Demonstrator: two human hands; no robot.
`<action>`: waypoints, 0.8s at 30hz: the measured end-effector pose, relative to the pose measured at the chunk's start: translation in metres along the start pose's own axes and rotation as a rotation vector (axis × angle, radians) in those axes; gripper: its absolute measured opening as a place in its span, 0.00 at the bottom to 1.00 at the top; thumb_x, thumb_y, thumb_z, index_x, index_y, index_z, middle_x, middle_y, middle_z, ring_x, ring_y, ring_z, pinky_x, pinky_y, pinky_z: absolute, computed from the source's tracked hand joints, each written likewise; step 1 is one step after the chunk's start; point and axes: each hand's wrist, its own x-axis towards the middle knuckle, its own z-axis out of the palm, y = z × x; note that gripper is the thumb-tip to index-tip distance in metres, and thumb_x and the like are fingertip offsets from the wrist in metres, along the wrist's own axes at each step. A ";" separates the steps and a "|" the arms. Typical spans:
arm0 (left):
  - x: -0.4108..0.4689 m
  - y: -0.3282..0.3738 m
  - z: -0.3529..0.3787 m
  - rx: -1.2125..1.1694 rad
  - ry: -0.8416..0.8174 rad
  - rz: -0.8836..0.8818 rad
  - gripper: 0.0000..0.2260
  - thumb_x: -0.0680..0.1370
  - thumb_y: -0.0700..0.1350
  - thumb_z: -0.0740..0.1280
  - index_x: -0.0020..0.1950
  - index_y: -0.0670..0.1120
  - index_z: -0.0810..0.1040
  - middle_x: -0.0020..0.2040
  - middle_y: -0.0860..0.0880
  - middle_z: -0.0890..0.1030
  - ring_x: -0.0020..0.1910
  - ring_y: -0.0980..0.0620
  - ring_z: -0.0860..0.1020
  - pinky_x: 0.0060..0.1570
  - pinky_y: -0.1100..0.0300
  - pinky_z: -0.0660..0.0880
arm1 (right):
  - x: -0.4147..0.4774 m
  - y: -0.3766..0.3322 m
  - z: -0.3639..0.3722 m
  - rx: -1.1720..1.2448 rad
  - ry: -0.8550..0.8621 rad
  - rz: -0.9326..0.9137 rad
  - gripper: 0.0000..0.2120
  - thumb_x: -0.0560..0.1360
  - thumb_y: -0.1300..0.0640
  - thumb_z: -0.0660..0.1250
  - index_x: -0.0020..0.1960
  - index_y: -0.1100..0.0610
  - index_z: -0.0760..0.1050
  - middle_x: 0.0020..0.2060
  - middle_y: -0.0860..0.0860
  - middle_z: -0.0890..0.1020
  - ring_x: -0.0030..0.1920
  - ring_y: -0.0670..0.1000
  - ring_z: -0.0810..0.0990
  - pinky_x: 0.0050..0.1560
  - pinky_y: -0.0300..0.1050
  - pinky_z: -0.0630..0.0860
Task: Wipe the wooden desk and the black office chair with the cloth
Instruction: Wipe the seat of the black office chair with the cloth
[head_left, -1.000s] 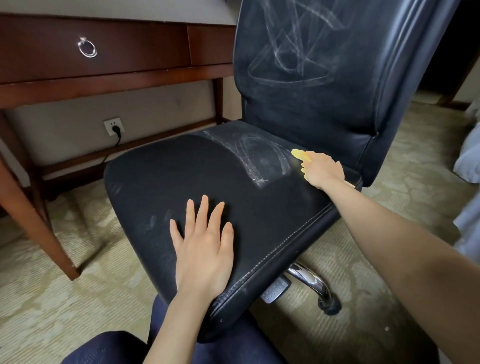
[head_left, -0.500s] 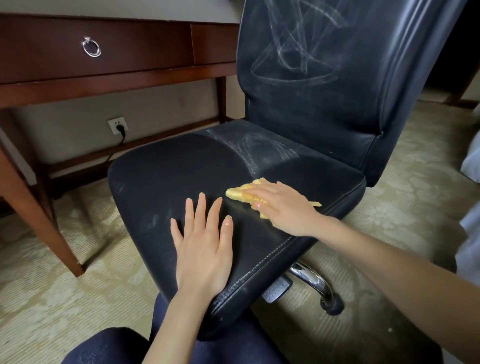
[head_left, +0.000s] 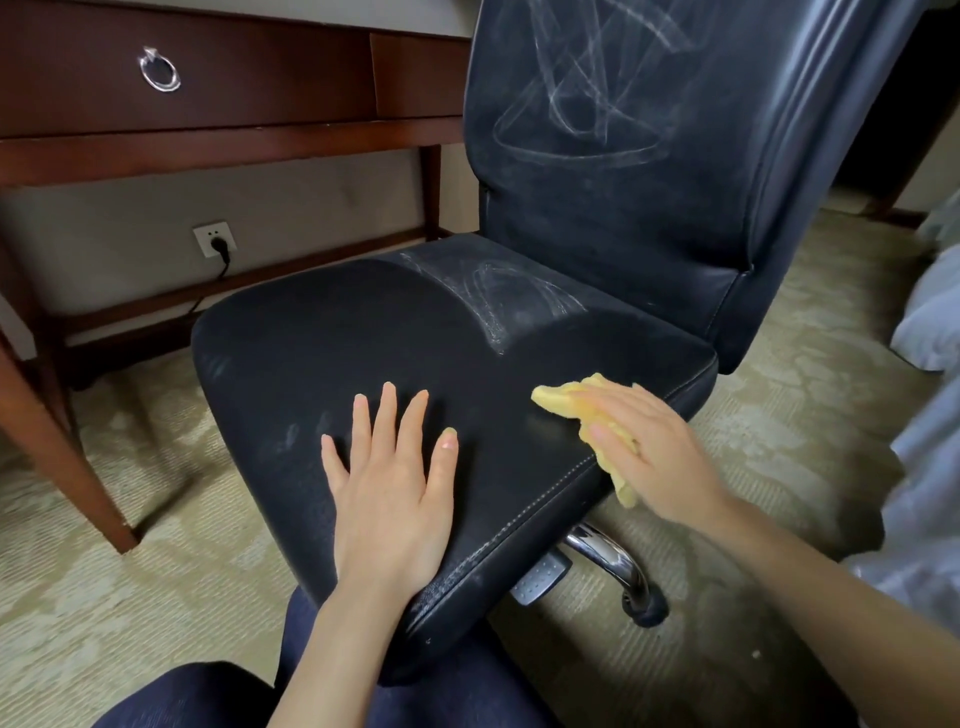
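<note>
Now right hand (head_left: 654, 457), fingers flat on the cloth (head_left: 558, 401), has swept it from the chair seat's (head_left: 363, 332) rear to its front-right edge. Meanwhile left hand (head_left: 389, 493) lies flat, bracing. Rear streaks (head_left: 493, 296) and backrest (head_left: 623, 208) need passes yet.

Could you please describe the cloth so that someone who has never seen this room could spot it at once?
Find the black office chair beside the wooden desk and look to the near right edge of its seat. There the right hand presses the cloth, one end hanging over the edge. It is the only yellow thing there; the left hand lies on bare seat.
</note>
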 end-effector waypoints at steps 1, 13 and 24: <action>0.000 0.000 0.000 -0.001 0.002 0.002 0.29 0.76 0.63 0.40 0.76 0.57 0.56 0.78 0.55 0.50 0.76 0.56 0.40 0.73 0.51 0.34 | 0.004 0.014 -0.006 -0.026 0.005 0.045 0.20 0.82 0.55 0.51 0.69 0.41 0.69 0.60 0.37 0.75 0.66 0.43 0.70 0.70 0.48 0.61; 0.001 0.002 0.003 -0.003 0.016 -0.009 0.30 0.76 0.63 0.39 0.76 0.57 0.56 0.78 0.55 0.51 0.77 0.56 0.41 0.73 0.50 0.35 | 0.088 0.102 -0.035 -0.093 -0.039 0.549 0.12 0.78 0.42 0.53 0.57 0.34 0.70 0.45 0.38 0.79 0.45 0.43 0.78 0.45 0.40 0.72; 0.001 -0.001 0.004 -0.082 0.051 0.002 0.29 0.76 0.62 0.40 0.76 0.57 0.57 0.78 0.55 0.52 0.77 0.57 0.43 0.74 0.53 0.37 | 0.071 0.070 -0.019 -0.087 -0.028 0.366 0.20 0.80 0.54 0.54 0.65 0.33 0.69 0.59 0.41 0.76 0.45 0.45 0.80 0.65 0.54 0.67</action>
